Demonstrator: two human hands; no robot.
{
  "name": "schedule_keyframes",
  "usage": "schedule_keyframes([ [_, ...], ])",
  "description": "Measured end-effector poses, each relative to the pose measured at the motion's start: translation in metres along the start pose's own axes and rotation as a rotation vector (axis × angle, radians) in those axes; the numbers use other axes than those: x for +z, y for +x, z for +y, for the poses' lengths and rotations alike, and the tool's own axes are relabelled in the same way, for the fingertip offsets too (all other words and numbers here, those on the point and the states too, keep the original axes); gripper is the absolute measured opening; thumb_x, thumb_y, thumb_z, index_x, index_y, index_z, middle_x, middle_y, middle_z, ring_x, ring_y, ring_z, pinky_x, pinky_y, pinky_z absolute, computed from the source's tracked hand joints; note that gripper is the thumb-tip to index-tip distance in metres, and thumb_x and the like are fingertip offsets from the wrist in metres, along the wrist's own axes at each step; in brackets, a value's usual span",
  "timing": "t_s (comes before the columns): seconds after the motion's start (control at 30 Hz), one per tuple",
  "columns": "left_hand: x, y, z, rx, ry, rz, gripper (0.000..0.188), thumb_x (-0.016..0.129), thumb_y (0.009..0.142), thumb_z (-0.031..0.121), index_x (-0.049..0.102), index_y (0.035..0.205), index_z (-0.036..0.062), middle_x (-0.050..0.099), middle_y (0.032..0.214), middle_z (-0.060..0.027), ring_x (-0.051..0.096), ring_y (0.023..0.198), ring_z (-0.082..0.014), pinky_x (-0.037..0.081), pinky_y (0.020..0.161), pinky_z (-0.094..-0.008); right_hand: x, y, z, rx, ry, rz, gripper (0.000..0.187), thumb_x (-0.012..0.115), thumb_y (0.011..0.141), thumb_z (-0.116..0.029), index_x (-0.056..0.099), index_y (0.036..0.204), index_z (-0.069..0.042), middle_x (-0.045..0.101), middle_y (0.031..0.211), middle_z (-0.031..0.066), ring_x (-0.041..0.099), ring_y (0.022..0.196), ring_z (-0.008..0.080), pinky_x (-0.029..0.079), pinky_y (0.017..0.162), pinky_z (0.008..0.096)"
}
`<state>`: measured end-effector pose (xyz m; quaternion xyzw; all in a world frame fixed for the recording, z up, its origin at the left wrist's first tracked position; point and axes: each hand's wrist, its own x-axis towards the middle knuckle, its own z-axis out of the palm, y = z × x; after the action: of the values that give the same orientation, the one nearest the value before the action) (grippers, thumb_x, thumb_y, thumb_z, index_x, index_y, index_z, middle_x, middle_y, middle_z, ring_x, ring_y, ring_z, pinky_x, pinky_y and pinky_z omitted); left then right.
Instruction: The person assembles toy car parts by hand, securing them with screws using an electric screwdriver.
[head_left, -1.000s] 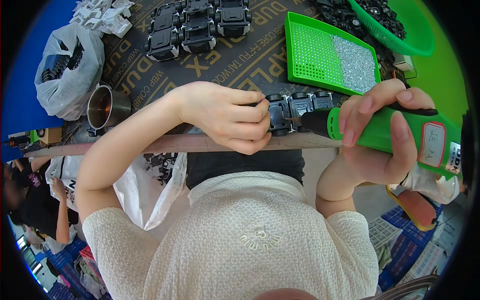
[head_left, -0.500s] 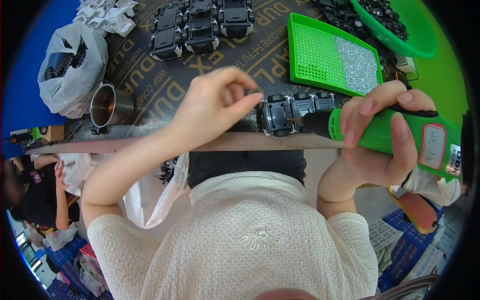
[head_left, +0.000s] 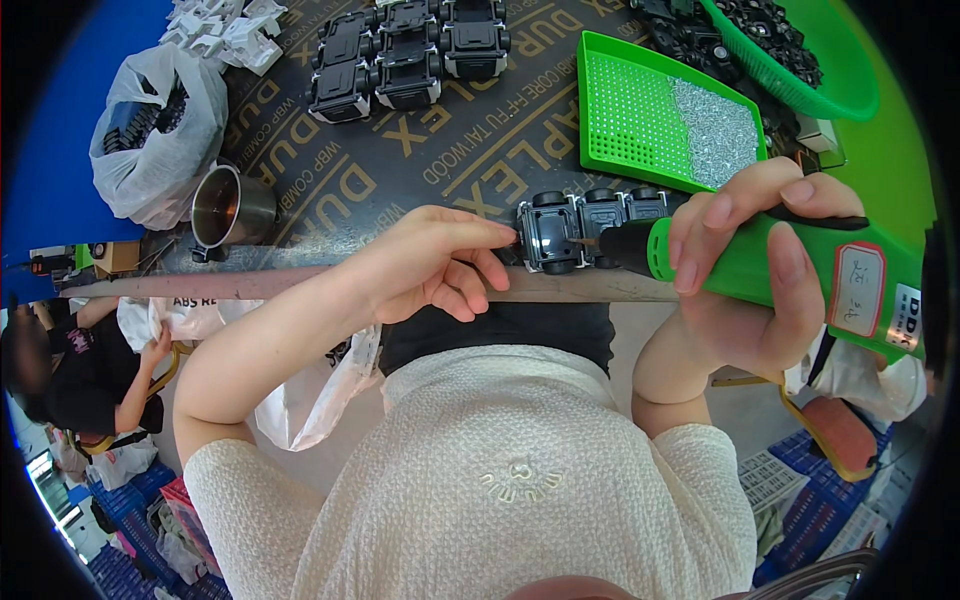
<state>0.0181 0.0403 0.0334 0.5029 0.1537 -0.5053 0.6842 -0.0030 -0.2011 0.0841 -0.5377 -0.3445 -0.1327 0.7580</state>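
A black toy truck chassis (head_left: 580, 228) with small wheels lies at the near edge of the dark table (head_left: 450, 150). My left hand (head_left: 435, 265) rests at its left end, fingertips touching the chassis. My right hand (head_left: 750, 265) is wrapped around a green electric screwdriver (head_left: 790, 275), whose black tip points left onto the chassis.
A green perforated tray (head_left: 640, 110) holds a heap of small silver screws. A green basket (head_left: 800, 60) of black parts sits at the far right. Several finished black chassis (head_left: 400, 55), a metal cup (head_left: 230, 205), a white bag (head_left: 150, 130) of parts. A person (head_left: 80, 370) sits at the lower left.
My left hand lifted off the chassis, reached up, then came back down to its left end. The right hand and screwdriver stayed in place.
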Motion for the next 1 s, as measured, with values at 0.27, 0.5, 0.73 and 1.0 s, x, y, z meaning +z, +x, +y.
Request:
schedule_keyframes([
  [0.27,0.010,-0.020,0.010,0.009,0.208,0.050,0.044,0.062,0.087,0.024,0.050,0.119,-0.0044,0.062,0.102,-0.0150,0.067,0.060,-0.0205,0.054,0.042,-0.0270,-0.003,0.000,0.000,0.005,-0.026,-0.002,0.031,0.038,0.092,-0.008,0.040,0.122,-0.001,0.053,0.095,0.0229,0.052,0.050,0.0198,0.046,0.053,0.0349],
  [0.5,0.013,-0.024,0.007,0.022,0.191,0.082,0.045,0.061,0.087,0.023,0.049,0.120,-0.0046,0.058,0.111,-0.0167,0.068,0.067,-0.0212,0.055,0.043,-0.0269,0.001,-0.001,0.000,-0.002,-0.032,0.019,0.029,0.037,0.091,-0.007,0.039,0.120,-0.002,0.053,0.094,0.0227,0.053,0.050,0.0198,0.046,0.051,0.0348],
  [0.73,0.006,-0.013,-0.012,0.243,0.058,0.161,0.037,0.064,0.087,0.014,0.049,0.117,0.0001,0.059,0.098,-0.0068,0.060,0.067,-0.0118,0.054,0.053,-0.0231,-0.002,0.001,0.005,-0.044,-0.026,0.006,0.030,0.037,0.090,-0.006,0.039,0.120,-0.002,0.053,0.094,0.0231,0.053,0.050,0.0199,0.047,0.051,0.0345],
  [1.0,0.007,0.006,-0.009,1.284,1.199,0.180,0.020,0.069,0.073,-0.002,0.060,0.090,0.0035,0.052,0.082,-0.0059,0.053,0.080,-0.0212,0.045,0.064,-0.0312,-0.003,0.007,0.002,-0.099,0.070,0.045,0.029,0.038,0.088,-0.007,0.043,0.117,-0.001,0.053,0.093,0.0233,0.052,0.049,0.0199,0.045,0.047,0.0345],
])
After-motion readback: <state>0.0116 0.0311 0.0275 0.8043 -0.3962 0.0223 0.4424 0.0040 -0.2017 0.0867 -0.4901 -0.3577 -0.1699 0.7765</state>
